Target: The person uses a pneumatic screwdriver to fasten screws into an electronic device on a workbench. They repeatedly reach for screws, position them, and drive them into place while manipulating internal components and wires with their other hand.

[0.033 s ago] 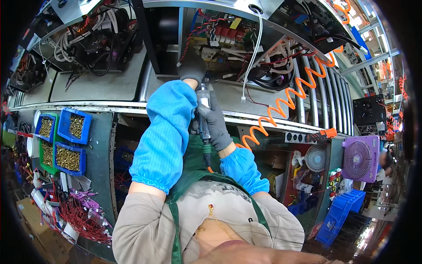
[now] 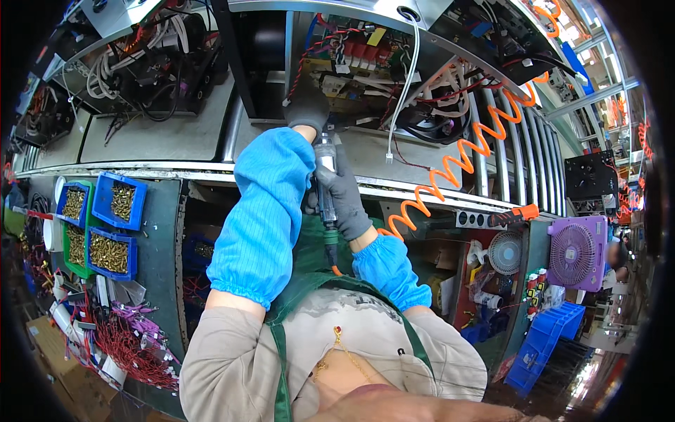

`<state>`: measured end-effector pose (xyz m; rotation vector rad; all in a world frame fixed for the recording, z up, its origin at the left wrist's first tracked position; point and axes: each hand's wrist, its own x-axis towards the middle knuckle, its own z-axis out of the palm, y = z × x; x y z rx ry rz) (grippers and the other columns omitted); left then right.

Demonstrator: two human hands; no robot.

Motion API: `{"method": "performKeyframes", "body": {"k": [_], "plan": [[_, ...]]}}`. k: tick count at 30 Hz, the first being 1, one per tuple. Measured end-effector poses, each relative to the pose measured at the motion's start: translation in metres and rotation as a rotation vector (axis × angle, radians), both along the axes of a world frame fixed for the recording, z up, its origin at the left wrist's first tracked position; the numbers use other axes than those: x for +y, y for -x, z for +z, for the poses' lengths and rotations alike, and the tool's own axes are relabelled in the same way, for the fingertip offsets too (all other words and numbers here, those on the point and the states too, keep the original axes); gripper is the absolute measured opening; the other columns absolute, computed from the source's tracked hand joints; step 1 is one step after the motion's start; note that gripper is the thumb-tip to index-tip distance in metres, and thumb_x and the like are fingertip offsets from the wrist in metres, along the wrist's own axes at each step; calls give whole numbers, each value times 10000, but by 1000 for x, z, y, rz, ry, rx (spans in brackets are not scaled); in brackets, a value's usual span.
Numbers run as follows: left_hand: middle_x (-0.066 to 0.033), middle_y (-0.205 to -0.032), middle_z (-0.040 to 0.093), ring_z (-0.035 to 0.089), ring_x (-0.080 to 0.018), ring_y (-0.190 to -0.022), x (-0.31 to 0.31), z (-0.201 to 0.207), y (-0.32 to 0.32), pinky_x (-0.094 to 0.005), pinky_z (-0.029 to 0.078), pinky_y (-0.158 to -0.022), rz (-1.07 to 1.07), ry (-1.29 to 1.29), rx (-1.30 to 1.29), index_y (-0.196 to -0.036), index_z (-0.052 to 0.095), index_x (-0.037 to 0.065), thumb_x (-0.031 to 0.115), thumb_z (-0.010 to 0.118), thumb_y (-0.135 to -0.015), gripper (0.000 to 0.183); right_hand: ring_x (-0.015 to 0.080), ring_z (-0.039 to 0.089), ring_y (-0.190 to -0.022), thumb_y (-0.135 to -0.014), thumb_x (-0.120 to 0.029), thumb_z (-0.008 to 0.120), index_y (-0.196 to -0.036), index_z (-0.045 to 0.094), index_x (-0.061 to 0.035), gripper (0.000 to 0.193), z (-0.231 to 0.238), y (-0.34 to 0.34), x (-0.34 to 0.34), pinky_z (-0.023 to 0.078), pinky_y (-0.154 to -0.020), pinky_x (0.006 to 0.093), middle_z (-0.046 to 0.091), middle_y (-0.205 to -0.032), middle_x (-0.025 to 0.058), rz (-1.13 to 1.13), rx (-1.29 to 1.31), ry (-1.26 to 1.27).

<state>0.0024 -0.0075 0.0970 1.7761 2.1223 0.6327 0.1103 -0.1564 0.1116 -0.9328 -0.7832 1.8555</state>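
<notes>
A slim, straight hand tool (image 2: 327, 204), silver toward its nose, dark grey along the barrel, with a green collar and orange tail end, stands between a green apron (image 2: 299, 285) and an open metal cabinet (image 2: 330, 6), nose toward the cabinet. The grey-gloved right hand (image 2: 343, 197) wraps around its barrel; the grey-gloved left hand (image 2: 308, 111) is just beside the nose, and from here I cannot tell whether it grips anything. Farther out are blue bins (image 2: 140, 200) of brass-coloured parts, left, and a coiled orange hose (image 2: 462, 148), right.
</notes>
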Motion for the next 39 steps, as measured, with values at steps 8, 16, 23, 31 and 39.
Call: {"method": "performKeyframes", "body": {"k": [8,16,23,31,39], "plan": [[-151,-829,661,647,-312,-771,-39,-58,29,-374,527,-673,-115,-261,-254,-915,660,37,115,533,-841,167,212,586,-515,-761,-130,611,-1501,81,-308,927,11,-49,-32,527,-454,350,575,-814,140,203,97,52],[-73,-792,595,554,-94,-605,-91,-24,17,-182,439,-461,175,312,-1649,-887,560,16,139,634,-902,144,187,587,-511,-689,-218,695,-1512,58,-254,1041,-4,-92,-67,529,-460,317,571,-802,135,194,-3,71],[-78,-888,623,583,-102,-669,-89,-31,-8,-171,465,-476,114,184,-1755,-988,577,37,126,593,-922,112,187,582,-497,-668,-220,685,-1512,66,-220,1047,0,-105,-75,520,-465,306,569,-789,132,189,-38,79],[-65,-830,607,522,-88,-571,-87,-36,-5,-173,437,-441,160,167,-1822,-1015,529,58,93,615,-898,149,189,595,-512,-659,-194,669,-1511,58,-200,1048,-1,-108,-73,518,-468,306,576,-769,125,229,-55,72],[-16,-703,533,459,-68,-518,-86,-40,5,-201,371,-400,134,413,-1785,-917,545,56,196,568,-939,144,179,594,-512,-677,-163,646,-1510,72,-206,1013,4,-105,-70,513,-471,294,574,-773,114,294,-180,59]]}}
